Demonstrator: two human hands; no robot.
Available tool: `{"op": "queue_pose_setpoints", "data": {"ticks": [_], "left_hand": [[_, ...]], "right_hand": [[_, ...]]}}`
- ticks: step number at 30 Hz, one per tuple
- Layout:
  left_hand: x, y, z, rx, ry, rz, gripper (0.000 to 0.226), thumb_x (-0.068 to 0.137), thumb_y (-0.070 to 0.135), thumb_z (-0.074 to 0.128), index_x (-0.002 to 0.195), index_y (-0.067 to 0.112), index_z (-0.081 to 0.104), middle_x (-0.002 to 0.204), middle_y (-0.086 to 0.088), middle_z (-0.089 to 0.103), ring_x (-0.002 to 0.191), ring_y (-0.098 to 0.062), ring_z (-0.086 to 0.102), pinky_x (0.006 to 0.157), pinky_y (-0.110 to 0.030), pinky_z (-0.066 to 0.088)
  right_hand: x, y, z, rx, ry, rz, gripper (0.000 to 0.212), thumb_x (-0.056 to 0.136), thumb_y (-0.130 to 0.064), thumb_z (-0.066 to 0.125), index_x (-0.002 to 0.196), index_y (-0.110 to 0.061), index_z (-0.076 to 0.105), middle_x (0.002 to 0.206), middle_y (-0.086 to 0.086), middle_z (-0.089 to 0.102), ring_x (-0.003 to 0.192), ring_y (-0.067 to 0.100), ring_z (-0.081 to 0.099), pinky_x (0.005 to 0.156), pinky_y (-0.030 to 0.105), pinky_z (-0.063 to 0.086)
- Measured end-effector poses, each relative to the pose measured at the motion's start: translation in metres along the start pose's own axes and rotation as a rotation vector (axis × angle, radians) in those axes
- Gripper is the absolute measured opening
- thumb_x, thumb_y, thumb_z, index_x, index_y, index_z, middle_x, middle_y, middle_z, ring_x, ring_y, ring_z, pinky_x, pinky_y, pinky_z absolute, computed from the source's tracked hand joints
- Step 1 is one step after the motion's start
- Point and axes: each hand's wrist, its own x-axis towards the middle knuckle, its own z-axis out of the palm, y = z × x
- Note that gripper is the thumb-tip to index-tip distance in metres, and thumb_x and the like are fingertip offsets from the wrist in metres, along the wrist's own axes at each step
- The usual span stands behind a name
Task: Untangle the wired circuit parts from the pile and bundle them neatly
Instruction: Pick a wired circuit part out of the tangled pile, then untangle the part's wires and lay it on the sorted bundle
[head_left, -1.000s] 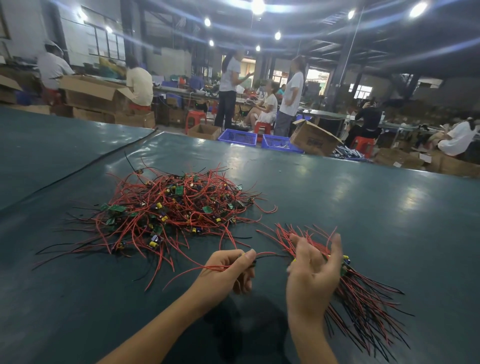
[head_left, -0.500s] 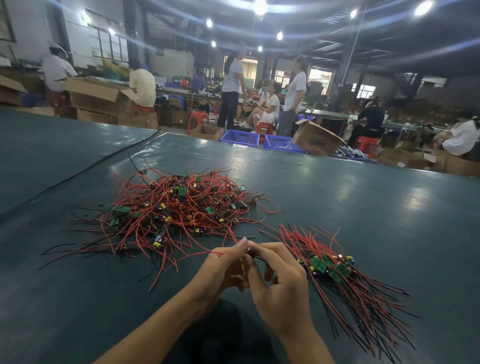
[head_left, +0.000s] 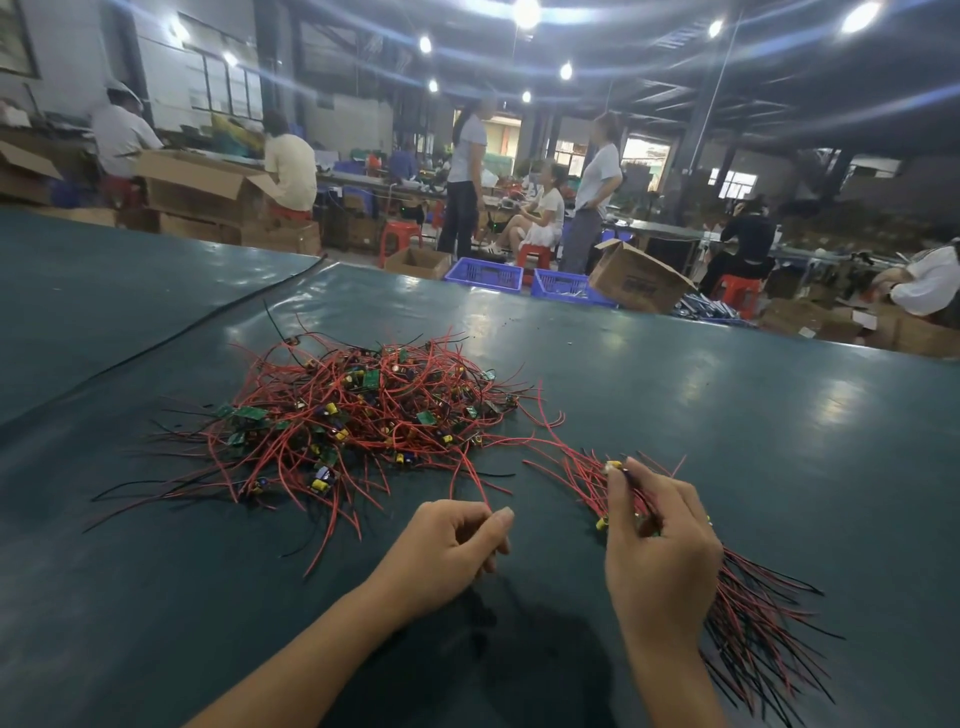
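Two hands, now apart over the near edge of the tabletop. Half a second ago they met fingertip to fingertip at its middle.

Left hand: it has stayed close to the near edge. The fingers are curled, with thumb and forefinger pinching the end of a red wire that runs up into the pile.

Right hand: it has swung toward the right side and its fingertips are closed on a circuit part. A yellow component shows at the tips. I cannot tell how many leads hang from it behind the palm.

Bundle: directly under and beyond the right hand, toward the near right corner. Its red and black leads lie roughly parallel and fan out toward the near edge. The held part is above the bundle's far end and not yet laid down.

Pile: left of centre and farther back. It is a dense tangle of green boards, yellow parts and red leads, much larger than the bundle.

Reading: one part looks freed and handed across — the step in hand is adding it to the bundle. The left hand already appears to have the next lead. Most of the sorting remains.

Beyond the far edge are blue crates, a tipped cardboard box, and people seated and standing.
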Motion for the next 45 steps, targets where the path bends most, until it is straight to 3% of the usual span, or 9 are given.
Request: {"op": "queue_pose_setpoints", "data": {"ticks": [3, 8, 13, 15, 19, 26, 35, 39, 45], "left_hand": [[0.000, -0.001, -0.001, 0.034, 0.040, 0.026, 0.040, 0.097, 0.040, 0.054, 0.067, 0.018, 0.067, 0.058, 0.002, 0.066, 0.057, -0.010, 0.063, 0.064, -0.034, 0.054], [-0.002, -0.003, -0.009, 0.400, 0.162, 0.153, 0.044, 0.096, 0.047, 0.049, 0.066, 0.018, 0.062, 0.059, 0.004, 0.061, 0.056, -0.011, 0.058, 0.057, -0.035, 0.050], [0.004, 0.000, -0.035, 0.811, 0.437, 0.398, 0.023, 0.088, 0.033, 0.056, 0.073, 0.018, 0.067, 0.072, 0.008, 0.063, 0.065, -0.015, 0.058, 0.056, -0.029, 0.049], [0.008, -0.004, -0.051, 0.854, 0.529, 0.315, 0.004, 0.081, 0.016, 0.067, 0.085, 0.015, 0.069, 0.084, 0.003, 0.065, 0.076, -0.020, 0.060, 0.067, -0.032, 0.048], [0.010, -0.020, -0.081, 0.965, 0.575, -0.095, 0.028, 0.078, 0.005, 0.065, 0.104, 0.016, 0.066, 0.113, -0.006, 0.055, 0.103, -0.028, 0.052, 0.088, -0.042, 0.044], [0.011, -0.030, -0.088, 1.024, 0.330, -0.402, 0.027, 0.093, 0.020, 0.053, 0.119, 0.022, 0.052, 0.119, -0.002, 0.044, 0.107, -0.024, 0.045, 0.079, -0.036, 0.047], [0.011, -0.010, -0.070, 0.780, 0.520, 0.172, 0.019, 0.083, 0.001, 0.067, 0.101, 0.008, 0.067, 0.106, -0.007, 0.055, 0.086, -0.024, 0.059, 0.062, -0.029, 0.048], [0.010, 0.007, -0.049, 0.688, 0.407, 0.530, 0.015, 0.082, 0.001, 0.070, 0.097, 0.003, 0.069, 0.105, -0.008, 0.056, 0.089, -0.020, 0.061, 0.079, -0.033, 0.055], [0.001, 0.011, -0.025, 0.617, 0.181, 0.737, 0.018, 0.084, 0.003, 0.070, 0.102, 0.005, 0.067, 0.112, -0.008, 0.056, 0.095, -0.021, 0.063, 0.084, -0.032, 0.054]], "right_hand": [[-0.002, 0.010, -0.002, -0.177, -0.114, 0.102, 0.017, 0.089, -0.027, 0.071, 0.100, -0.015, 0.076, 0.096, -0.001, 0.070, 0.089, 0.025, 0.059, 0.061, 0.026, 0.038], [-0.005, 0.021, -0.004, -0.628, -0.514, 0.234, 0.033, 0.096, -0.041, 0.055, 0.127, -0.033, 0.061, 0.123, -0.006, 0.062, 0.117, 0.021, 0.048, 0.097, 0.037, 0.037], [-0.010, 0.013, 0.001, -0.427, -0.437, 0.189, 0.029, 0.090, -0.032, 0.065, 0.118, -0.025, 0.069, 0.115, -0.003, 0.065, 0.110, 0.023, 0.051, 0.094, 0.039, 0.037], [-0.014, 0.011, 0.005, -0.244, -0.461, 0.149, 0.024, 0.090, -0.027, 0.067, 0.113, -0.020, 0.071, 0.103, -0.007, 0.065, 0.100, 0.019, 0.054, 0.087, 0.035, 0.044], [-0.026, 0.004, 0.015, -0.009, -0.651, 0.139, 0.020, 0.092, -0.024, 0.065, 0.110, -0.018, 0.071, 0.096, -0.017, 0.059, 0.091, 0.006, 0.058, 0.081, 0.022, 0.049], [-0.031, 0.009, 0.020, -0.022, -0.722, 0.129, 0.022, 0.094, -0.029, 0.062, 0.112, -0.020, 0.071, 0.100, -0.016, 0.059, 0.093, 0.002, 0.056, 0.085, 0.023, 0.051], [-0.031, 0.010, 0.020, -0.006, -0.741, 0.148, 0.019, 0.094, -0.028, 0.062, 0.110, -0.022, 0.070, 0.100, -0.017, 0.059, 0.088, 0.000, 0.057, 0.080, 0.018, 0.050], [-0.031, 0.004, 0.022, 0.107, -0.678, 0.196, 0.007, 0.093, -0.026, 0.065, 0.094, -0.024, 0.072, 0.089, -0.012, 0.065, 0.077, -0.002, 0.059, 0.068, 0.011, 0.046], [-0.030, -0.019, 0.021, 0.576, -0.736, 0.586, 0.040, 0.085, -0.052, 0.051, 0.076, -0.023, 0.078, 0.079, 0.003, 0.074, 0.064, 0.013, 0.065, 0.057, 0.024, 0.050]]}}
